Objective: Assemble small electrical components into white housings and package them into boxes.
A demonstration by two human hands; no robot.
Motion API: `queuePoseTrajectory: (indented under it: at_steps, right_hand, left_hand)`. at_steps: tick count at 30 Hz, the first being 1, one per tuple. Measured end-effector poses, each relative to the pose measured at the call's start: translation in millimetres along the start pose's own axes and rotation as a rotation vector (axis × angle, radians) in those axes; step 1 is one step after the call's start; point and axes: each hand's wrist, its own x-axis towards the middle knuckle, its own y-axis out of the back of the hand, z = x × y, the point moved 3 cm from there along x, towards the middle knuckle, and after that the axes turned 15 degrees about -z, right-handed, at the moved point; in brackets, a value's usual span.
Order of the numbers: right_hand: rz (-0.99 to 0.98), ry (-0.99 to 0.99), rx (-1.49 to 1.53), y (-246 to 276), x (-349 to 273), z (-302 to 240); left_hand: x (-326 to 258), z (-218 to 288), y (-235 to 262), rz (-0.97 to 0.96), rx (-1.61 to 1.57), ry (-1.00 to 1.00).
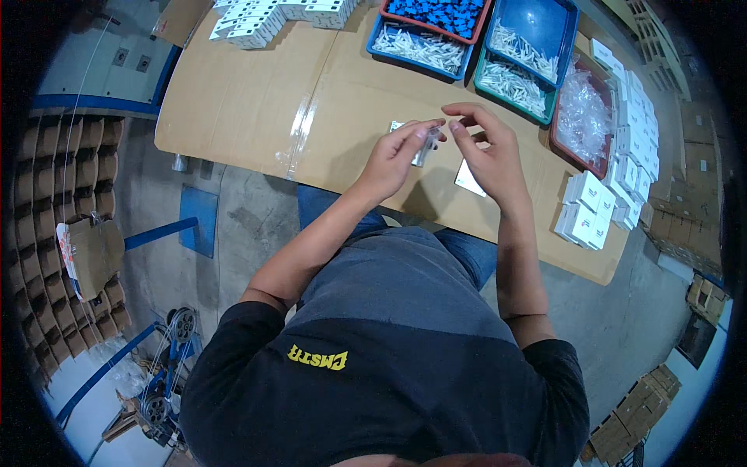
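Note:
My left hand (391,163) is closed in a pinch above the near part of the table. Between its thumb and fingers is a small clear plastic bag (426,148) with something greyish in it that I cannot make out. Just to the right, my right hand (492,156) hovers with curved fingers, thumb and index slightly apart, and I see nothing between them. Partly under the right hand lies a flat white piece (468,181), a box or card. A white edge (396,125) shows behind my left fingers.
Cardboard covers the table (249,101). Stacked trays of white plastic pieces (420,50) and blue parts (440,14) stand at the back. To the right are a brown tray of clear bags (582,117) and stacked white boxes (585,210). More white boxes (253,23) sit far left.

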Motion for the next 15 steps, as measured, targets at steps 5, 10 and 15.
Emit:
queuePoseTrajectory:
  at_steps: [5, 10, 15]
  right_hand:
    - [-0.004, 0.069, 0.026, 1.3, -1.6, 11.5]
    - [-0.058, 0.019, 0.305, -11.8, -0.3, 28.3]
    - [-0.008, 0.03, 0.507, -15.9, 2.5, 29.7]
  left_hand:
    - [-1.1, 8.9, -1.5, 0.068, -0.242, 0.023]
    - [2.3, 21.2, -3.1, 0.051, -0.343, 0.017]
    - [0.9, 19.4, -1.0, 0.139, -0.274, 0.045]
